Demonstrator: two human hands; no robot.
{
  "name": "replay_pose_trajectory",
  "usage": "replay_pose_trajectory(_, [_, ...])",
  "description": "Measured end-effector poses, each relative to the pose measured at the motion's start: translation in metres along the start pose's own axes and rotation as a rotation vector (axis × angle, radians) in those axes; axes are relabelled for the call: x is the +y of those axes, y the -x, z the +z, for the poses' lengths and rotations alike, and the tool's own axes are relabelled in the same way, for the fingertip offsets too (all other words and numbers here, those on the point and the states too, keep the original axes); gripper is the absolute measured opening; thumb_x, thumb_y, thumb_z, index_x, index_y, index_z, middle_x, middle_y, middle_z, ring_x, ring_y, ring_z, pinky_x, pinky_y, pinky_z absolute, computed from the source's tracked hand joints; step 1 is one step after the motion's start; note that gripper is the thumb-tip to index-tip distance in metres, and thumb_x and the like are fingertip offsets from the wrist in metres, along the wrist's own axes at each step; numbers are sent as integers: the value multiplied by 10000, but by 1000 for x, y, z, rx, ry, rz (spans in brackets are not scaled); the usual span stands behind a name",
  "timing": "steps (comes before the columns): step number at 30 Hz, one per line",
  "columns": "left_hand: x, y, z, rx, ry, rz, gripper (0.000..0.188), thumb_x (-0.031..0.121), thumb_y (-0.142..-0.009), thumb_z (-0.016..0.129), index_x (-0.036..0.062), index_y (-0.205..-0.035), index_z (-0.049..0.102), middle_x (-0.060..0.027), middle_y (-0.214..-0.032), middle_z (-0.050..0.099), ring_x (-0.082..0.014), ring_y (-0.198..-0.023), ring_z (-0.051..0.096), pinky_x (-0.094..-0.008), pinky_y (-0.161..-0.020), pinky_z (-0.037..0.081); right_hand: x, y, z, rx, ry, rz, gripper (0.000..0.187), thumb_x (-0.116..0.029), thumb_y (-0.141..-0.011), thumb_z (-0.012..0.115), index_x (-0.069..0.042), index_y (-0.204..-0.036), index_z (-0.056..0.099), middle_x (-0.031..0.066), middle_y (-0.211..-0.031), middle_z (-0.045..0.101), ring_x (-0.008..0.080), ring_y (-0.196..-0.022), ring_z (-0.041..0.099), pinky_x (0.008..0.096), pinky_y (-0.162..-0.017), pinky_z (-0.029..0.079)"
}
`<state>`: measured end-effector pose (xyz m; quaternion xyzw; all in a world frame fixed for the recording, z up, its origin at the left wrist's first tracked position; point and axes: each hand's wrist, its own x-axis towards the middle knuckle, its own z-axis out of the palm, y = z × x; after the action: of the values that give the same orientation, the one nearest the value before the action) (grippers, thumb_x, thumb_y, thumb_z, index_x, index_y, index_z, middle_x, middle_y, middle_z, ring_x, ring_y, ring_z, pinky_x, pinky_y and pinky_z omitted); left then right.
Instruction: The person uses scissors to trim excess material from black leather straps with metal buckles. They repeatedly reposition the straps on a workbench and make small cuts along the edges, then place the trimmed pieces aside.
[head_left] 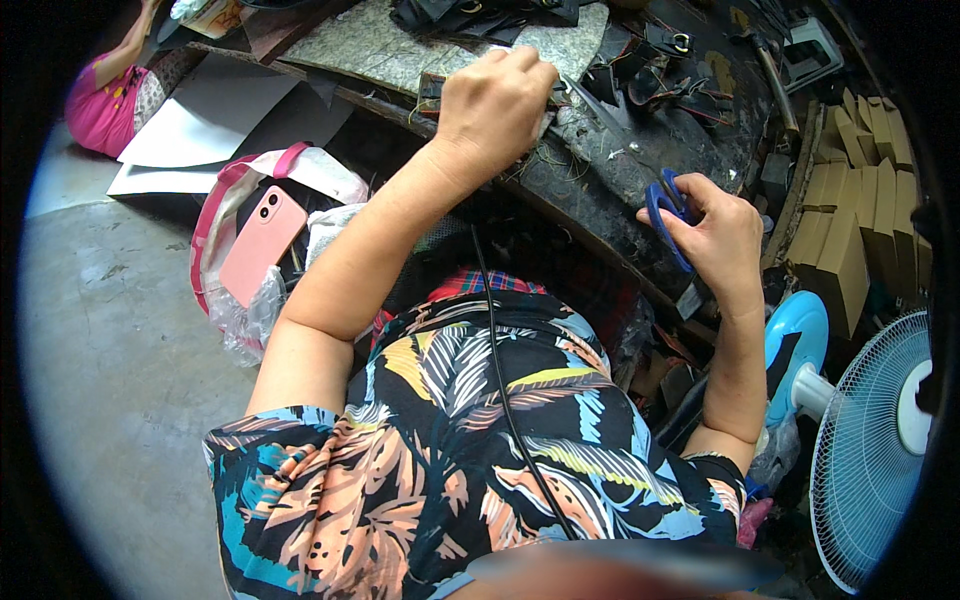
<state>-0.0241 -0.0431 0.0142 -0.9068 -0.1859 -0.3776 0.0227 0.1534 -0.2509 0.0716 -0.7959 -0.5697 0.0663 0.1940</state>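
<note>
My right hand point(722, 232) grips a pair of scissors point(668, 212) by its blue handles. Their metal blades stretch up and left over the dark worktop, with the tips close to my left hand point(497, 105). That hand is closed, back upward, around a dark strap point(430, 93) whose end sticks out on its left side. Most of the strap is hidden under the fingers. More dark straps with metal buckles point(680, 85) lie on the bench to the right of the blades, and a pile of black strap pieces point(480, 15) lies at the far edge.
A hammer point(772, 80) lies at the worktop's point(590, 165) right side, near stacked cardboard boxes point(840, 230). A fan point(870, 430) stands at the lower right. Left of me are a bag point(215, 230) with a pink phone point(263, 245), white sheets point(210, 115) and another person point(105, 105).
</note>
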Motion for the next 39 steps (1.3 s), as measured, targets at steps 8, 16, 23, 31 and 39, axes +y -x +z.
replay_pose_trajectory(8, [-5,-5,-11,-116,104,-55,106,181,-846,716,121,-924,674,-65,-865,635,-280,-836,669,-387,-716,549,7,0,2,25,127,-33,436,-408,-725,876,-74,-968,736,94,-640,658,244,-536,632,352,-551,469])
replay_pose_trajectory(16, [8,0,-5,-142,-74,74,103,167,-788,717,171,-889,695,-17,-883,632,-232,-827,662,-337,-648,559,9,2,1,13,39,9,433,-386,-721,883,-67,-972,735,96,-645,661,202,-540,638,329,-536,457])
replay_pose_trajectory(23, [-12,-4,0,-57,164,-156,147,233,-883,731,88,-884,705,-68,-838,689,-277,-755,697,-373,-664,543,4,-1,6,9,133,-97,448,-400,-708,880,-80,-983,729,99,-680,679,260,-580,661,355,-566,489])
replay_pose_trajectory(31, [-11,-3,5,-4,179,-210,160,236,-865,743,83,-834,707,-68,-810,690,-280,-750,700,-376,-657,553,0,-6,6,56,327,-270,408,-352,-685,872,-91,-956,711,98,-733,696,281,-667,674,390,-641,514])
replay_pose_trajectory(39, [-19,-1,0,-29,309,-347,139,176,-904,710,80,-1004,692,-99,-943,694,-258,-768,714,-364,-713,566,3,-7,-1,21,277,-213,420,-410,-705,856,-98,-950,719,97,-694,687,275,-635,684,383,-605,512])
